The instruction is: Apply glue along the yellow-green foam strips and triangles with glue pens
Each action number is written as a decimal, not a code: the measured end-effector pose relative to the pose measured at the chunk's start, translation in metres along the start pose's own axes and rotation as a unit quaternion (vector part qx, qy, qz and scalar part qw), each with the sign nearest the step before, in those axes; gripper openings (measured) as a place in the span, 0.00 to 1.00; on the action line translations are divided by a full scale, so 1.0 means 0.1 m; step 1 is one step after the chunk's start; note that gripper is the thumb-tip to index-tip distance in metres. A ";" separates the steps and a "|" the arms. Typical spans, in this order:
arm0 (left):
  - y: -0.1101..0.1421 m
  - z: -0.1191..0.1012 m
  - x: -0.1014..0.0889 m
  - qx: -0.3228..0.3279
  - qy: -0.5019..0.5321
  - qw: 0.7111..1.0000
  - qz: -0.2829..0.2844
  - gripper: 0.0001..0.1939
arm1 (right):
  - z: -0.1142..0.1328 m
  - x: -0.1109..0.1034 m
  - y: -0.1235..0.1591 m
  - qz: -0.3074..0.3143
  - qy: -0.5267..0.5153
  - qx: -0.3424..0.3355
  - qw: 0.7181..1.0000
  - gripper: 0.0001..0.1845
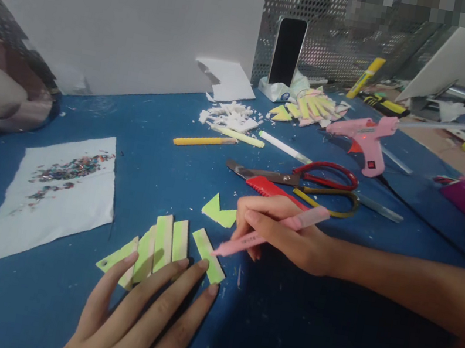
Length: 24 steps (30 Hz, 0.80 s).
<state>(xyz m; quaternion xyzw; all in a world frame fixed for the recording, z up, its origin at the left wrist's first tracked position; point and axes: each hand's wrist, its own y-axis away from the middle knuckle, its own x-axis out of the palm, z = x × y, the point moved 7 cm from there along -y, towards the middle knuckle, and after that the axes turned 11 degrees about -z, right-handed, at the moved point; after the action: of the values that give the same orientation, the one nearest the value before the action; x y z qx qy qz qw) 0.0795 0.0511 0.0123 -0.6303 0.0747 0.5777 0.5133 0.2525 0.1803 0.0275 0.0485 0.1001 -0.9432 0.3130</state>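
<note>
My right hand (293, 237) grips a pink highlighter (245, 241), its tip on a small green strip (213, 270) lying by itself. My left hand (146, 314) is spread flat on the blue table (296, 327). Two of its fingertips meet the edge of that strip, while the others rest at the lower ends of several overlapping green pieces (163, 239) with pale sides. The leftmost piece is pointed and has a dark dot. A notched green piece (216, 211) lies just left of my right hand's knuckles.
Beyond my right hand lie scissors (272, 176), a red-handled tool (268, 188) and a pink glue gun (366, 137). Several markers (204, 141), white scraps (228, 116) and yellow-green pieces (310, 107) are farther back. Glittery bits cover a white sheet (73, 219); a phone (287, 52) stands upright.
</note>
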 end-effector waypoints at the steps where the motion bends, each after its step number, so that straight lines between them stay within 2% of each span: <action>1: 0.00 0.00 0.00 0.001 -0.001 1.000 -0.001 0.37 | -0.01 0.01 0.01 0.011 -0.013 0.011 1.000 0.21; 4: 0.01 -0.01 0.00 0.003 -0.002 1.000 0.004 0.38 | 0.00 0.00 0.00 0.006 -0.025 0.009 1.000 0.22; 8: 0.01 -0.01 0.00 0.000 0.001 1.000 0.009 0.38 | 0.02 -0.04 0.00 -0.025 0.019 -0.019 0.999 0.22; 13: 0.00 0.00 0.00 0.000 -0.004 1.000 0.009 0.37 | -0.03 0.01 0.02 0.019 -0.053 0.023 0.998 0.26; 17: 0.01 0.00 0.00 0.002 -0.006 1.000 0.010 0.37 | 0.02 -0.03 -0.01 -0.019 -0.021 -0.011 1.000 0.23; 21: 0.01 0.00 0.00 -0.001 0.000 1.000 0.008 0.37 | -0.02 0.02 0.01 0.023 -0.040 0.023 0.999 0.27; 24: 0.02 0.01 0.00 -0.011 0.007 1.000 0.004 0.36 | 0.01 -0.03 -0.01 -0.016 -0.025 -0.012 0.999 0.25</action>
<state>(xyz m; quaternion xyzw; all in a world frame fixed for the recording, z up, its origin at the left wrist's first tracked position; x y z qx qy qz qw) 0.0778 0.0508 0.0110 -0.6394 0.0746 0.5759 0.5039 0.2549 0.1825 0.0293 0.0198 0.1047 -0.9476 0.3013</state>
